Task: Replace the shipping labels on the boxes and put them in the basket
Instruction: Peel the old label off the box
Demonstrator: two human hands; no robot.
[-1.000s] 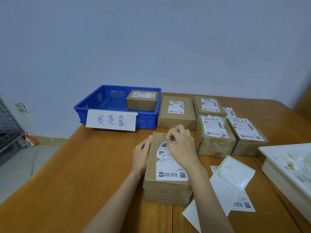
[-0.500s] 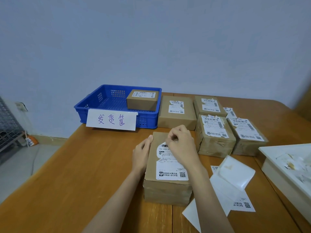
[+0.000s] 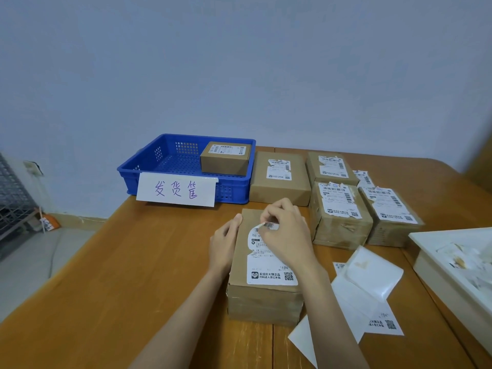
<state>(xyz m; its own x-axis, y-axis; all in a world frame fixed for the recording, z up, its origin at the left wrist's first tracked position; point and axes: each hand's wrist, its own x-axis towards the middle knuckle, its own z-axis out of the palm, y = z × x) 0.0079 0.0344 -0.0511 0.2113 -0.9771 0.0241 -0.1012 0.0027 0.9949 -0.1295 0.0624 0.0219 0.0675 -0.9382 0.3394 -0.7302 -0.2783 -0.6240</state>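
On the table (image 3: 111,275), the left hand (image 3: 223,245) lay flat against the box (image 3: 262,294) side to steady it, so the right hand (image 3: 287,230) could pinch and peel the torn label (image 3: 269,258).

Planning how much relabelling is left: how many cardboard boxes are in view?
6. One in the blue basket, at; one under the hands; four at the table's back right. More may hide behind these.
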